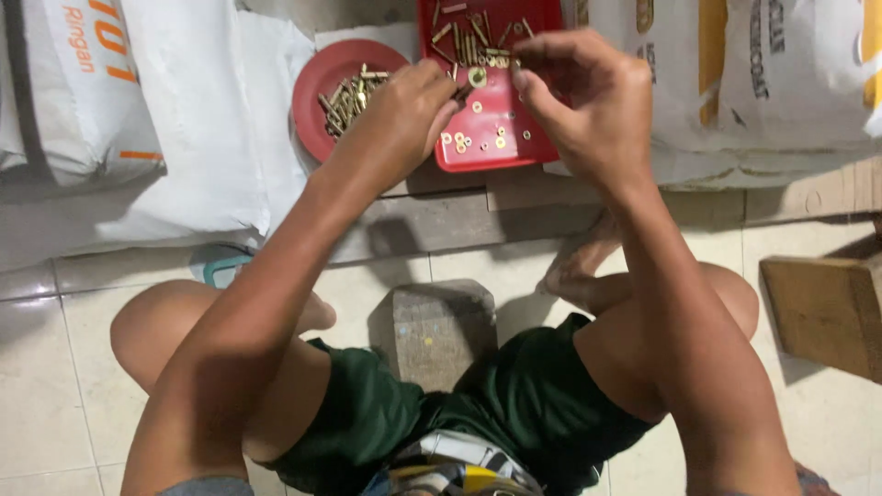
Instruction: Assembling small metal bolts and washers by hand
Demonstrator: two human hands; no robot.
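Nearest the camera are the person's dark green shorts (514, 404) and bent bare knees, the person seated low over a pale tiled floor (55, 367) with a small grey block (439, 326) between the legs. Both forearms reach forward to a red rectangular tray (496, 119) that rests on a raised wooden ledge (459, 220) among white sacks (165, 119). The left hand (397, 115) is curled narrow, fingertips pinched together at the tray's left edge; what they pinch is too small to tell. The right hand (579, 92) hovers above the tray's upper right part, thumb and forefinger drawn close around a tiny brass piece that is hardly visible. On the tray lie small brass washers (478, 78), scattered flat across its middle and lower part, and slim brass pins (469, 41) bunched near its far end, their long axes running mostly away from the person, a few slanted. Just left of the tray, touching it, sits a round red dish (317, 83) heaped with more brass pins, these pointing in mixed slanting directions. A wooden block (827, 312) lies on the floor at the right.
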